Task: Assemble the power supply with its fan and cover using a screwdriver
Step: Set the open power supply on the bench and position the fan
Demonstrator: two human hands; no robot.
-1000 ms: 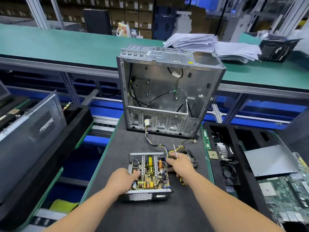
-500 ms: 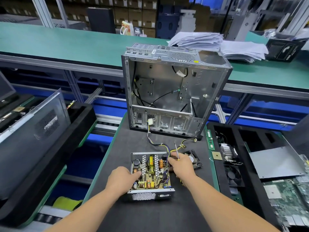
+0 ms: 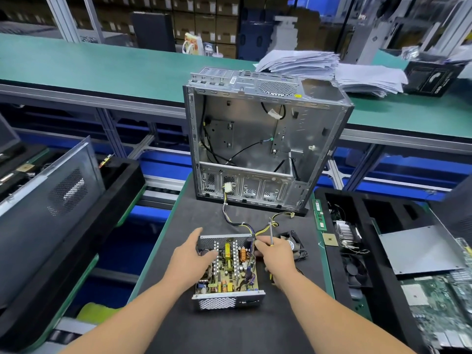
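Evidently my left hand [image 3: 190, 256] lay spread open over the uncovered power supply [image 3: 228, 269] on the bench [image 3: 178, 223] to pin it — my right hand [image 3: 274, 256], closed on the screwdriver [image 3: 270, 232], kept the shaft upright, beside the fan [image 3: 293, 245] awaiting fitting.

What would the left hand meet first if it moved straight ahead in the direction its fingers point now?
Probably the perforated far wall of the power supply: the left hand points up and right across its open top. Beyond that stands the computer case. Depth is uncertain.
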